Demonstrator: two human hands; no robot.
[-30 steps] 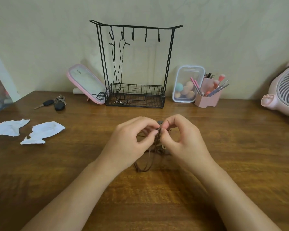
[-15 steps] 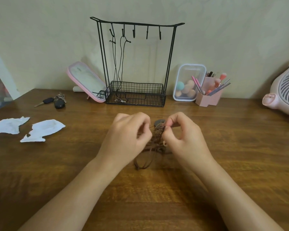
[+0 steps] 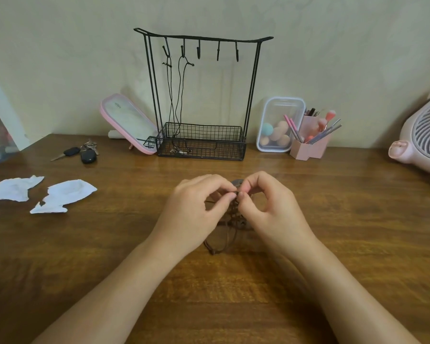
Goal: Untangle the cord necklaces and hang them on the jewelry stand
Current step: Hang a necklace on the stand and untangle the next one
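A tangle of brown cord necklaces [image 3: 227,240] lies on the wooden table between my hands. My left hand [image 3: 196,214] and my right hand [image 3: 268,214] meet fingertip to fingertip above it, each pinching the cord at the knot. A grey round pendant [image 3: 236,182] peeks out behind my fingers. At the back stands the black wire jewelry stand [image 3: 201,95]. Two black cord necklaces [image 3: 176,95] hang from its two left hooks, their pendants down in the basket. The other three hooks are bare.
Two crumpled white tissues [image 3: 60,194] lie at the left, with car keys [image 3: 85,152] behind them. A pink mirror [image 3: 127,122] leans beside the stand. A clear box of sponges [image 3: 278,125], a pink brush holder [image 3: 310,142] and a pink fan [image 3: 425,137] stand at the right.
My left hand's fingers have come back to the right hand's fingertips and pinch the knot again; half a second ago they were drawn slightly apart.
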